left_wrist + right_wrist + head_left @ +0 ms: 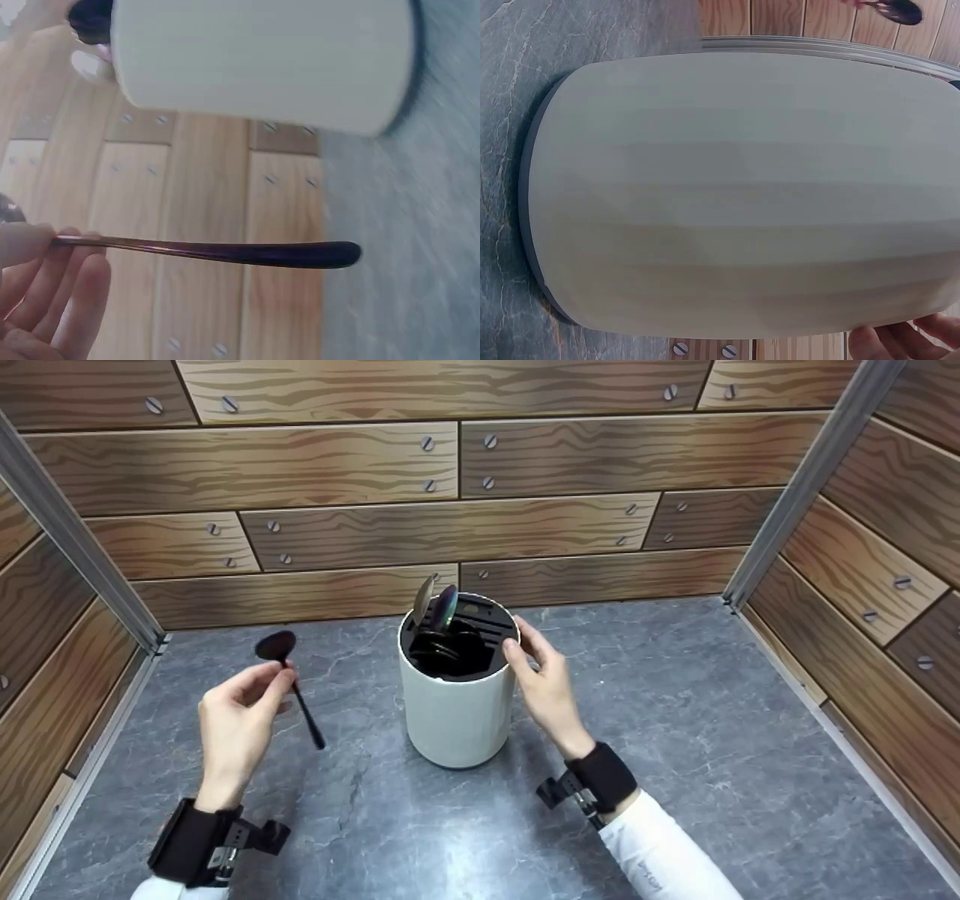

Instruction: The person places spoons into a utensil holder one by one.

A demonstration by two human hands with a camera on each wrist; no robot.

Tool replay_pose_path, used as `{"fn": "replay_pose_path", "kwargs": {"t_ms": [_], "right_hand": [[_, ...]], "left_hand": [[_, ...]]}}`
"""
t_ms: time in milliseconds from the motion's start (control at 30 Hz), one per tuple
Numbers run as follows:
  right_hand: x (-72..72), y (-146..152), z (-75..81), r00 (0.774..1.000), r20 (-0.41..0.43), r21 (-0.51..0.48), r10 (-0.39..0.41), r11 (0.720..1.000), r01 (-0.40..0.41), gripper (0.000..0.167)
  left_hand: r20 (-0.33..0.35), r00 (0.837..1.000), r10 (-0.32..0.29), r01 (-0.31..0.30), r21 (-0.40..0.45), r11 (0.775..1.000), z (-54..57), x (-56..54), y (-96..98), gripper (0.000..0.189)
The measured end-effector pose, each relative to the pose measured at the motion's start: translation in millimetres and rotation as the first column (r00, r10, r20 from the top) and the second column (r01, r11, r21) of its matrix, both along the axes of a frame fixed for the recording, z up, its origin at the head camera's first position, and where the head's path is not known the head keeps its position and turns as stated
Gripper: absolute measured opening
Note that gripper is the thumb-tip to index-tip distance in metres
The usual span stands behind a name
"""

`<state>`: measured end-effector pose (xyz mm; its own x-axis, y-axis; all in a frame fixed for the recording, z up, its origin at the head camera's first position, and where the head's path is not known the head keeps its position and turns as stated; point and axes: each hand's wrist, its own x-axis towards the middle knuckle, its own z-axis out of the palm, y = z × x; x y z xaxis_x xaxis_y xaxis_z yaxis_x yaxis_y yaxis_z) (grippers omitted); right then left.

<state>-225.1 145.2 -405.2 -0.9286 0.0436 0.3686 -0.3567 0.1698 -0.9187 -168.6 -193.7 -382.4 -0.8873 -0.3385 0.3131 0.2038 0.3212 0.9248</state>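
Note:
My left hand [238,724] pinches a dark, shiny spoon [306,712] near the neck, its bowl up and its handle slanting down to the right. In the left wrist view the spoon's handle [285,253] stretches out past the fingertips. A white ribbed cutlery holder [456,720] with a black slotted top stands upright in the middle. Several dark, shiny spoons [445,607] stick up from its left part. My right hand [547,684] holds the holder's right rim, thumb at the top edge and fingers along the side, partly hidden behind it.
Beneath everything lies a grey marbled surface [660,697]. Wood-patterned panels [337,457] enclose it at the back and both sides, with metal strips [810,472] along the corners. Black bands [602,776] with small cameras sit on both wrists.

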Motion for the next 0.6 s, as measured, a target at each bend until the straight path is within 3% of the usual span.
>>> {"fn": "replay_pose_path", "kwargs": {"t_ms": [267,600], "right_hand": [[-0.4,1,-1.4,1.000,-0.006,0.005,0.008,1.000,-0.008,0.047],[0.3,0,-0.4,1.000,0.001,-0.014,0.009,1.000,-0.009,0.047]], "left_hand": [[-0.166,0.986,0.000,0.026,0.158,0.987,23.9,7.4,23.4,0.012],[-0.315,0.949,-0.012,0.122,0.332,0.935,52.0,11.0,43.5,0.007]]}}
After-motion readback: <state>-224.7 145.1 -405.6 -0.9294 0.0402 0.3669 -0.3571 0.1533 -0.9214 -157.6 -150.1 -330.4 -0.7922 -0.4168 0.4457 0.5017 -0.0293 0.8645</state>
